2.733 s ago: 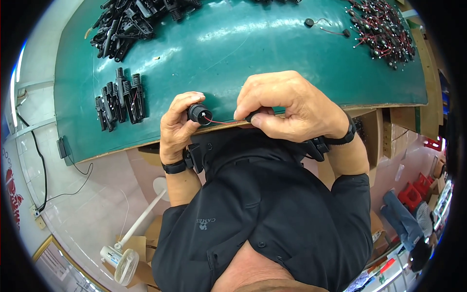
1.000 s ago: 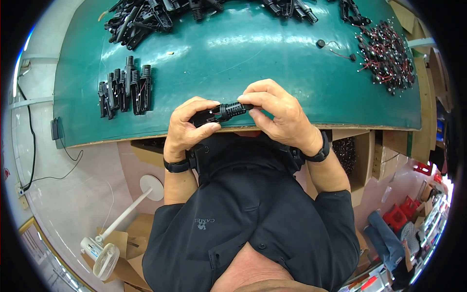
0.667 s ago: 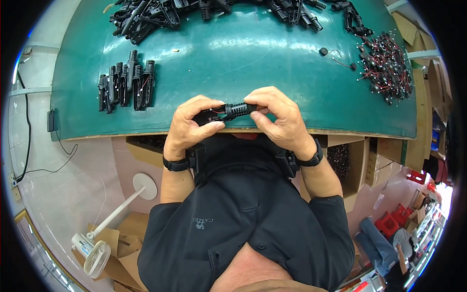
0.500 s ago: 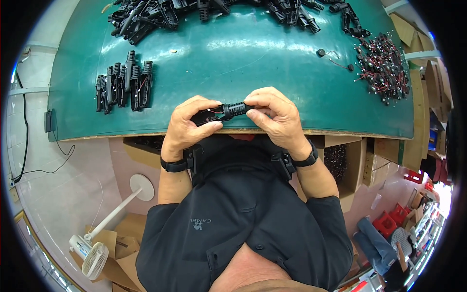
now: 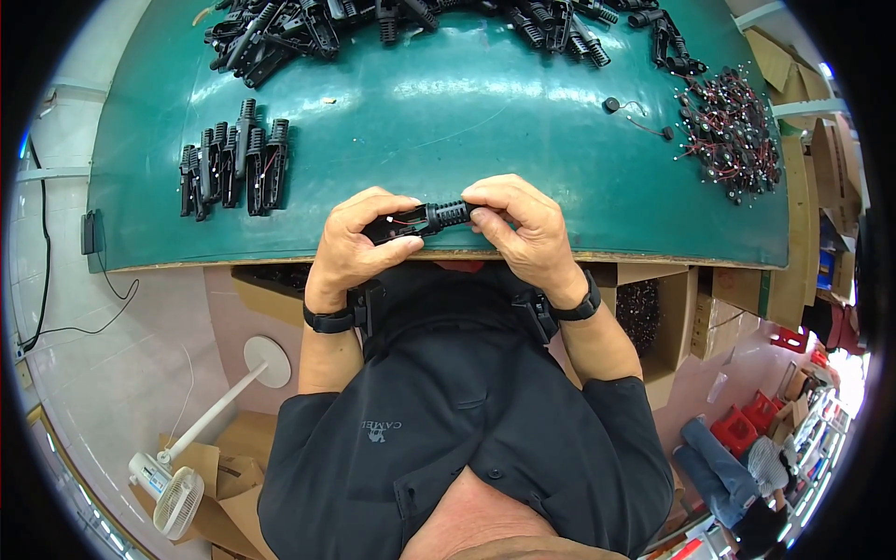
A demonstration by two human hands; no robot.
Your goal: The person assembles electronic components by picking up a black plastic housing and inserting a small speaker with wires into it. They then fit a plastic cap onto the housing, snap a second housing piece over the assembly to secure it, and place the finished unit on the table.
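Observation:
Between my hands, just above the table's near edge, is a black plastic housing (image 5: pixel 446 216) with a ribbed, threaded-looking end. My left hand (image 5: pixel 353 233) grips its hollow, open half between thumb and fingers. Inside that half a red wire and a small white connector show. My right hand (image 5: pixel 525 227) pinches the ribbed end with thumb and index finger; the tip there is covered by the fingers. A row of similar black housings (image 5: pixel 233 163) lies to the left on the green table (image 5: pixel 392 121), some with wires in them.
Heaped black housings (image 5: pixel 280 37) line the far side. On the right lies a pile of small round black parts with red wires (image 5: pixel 733 140); two wired pieces (image 5: pixel 611 105) sit beside it. Open cardboard boxes (image 5: pixel 677 327) stand under the table edge, and a white fan (image 5: pixel 177 499) stands lower left.
Both hands keep their hold on the housing. My right hand has shifted slightly down and left, its fingers closing a little further round the ribbed end. The whole view has moved slightly.

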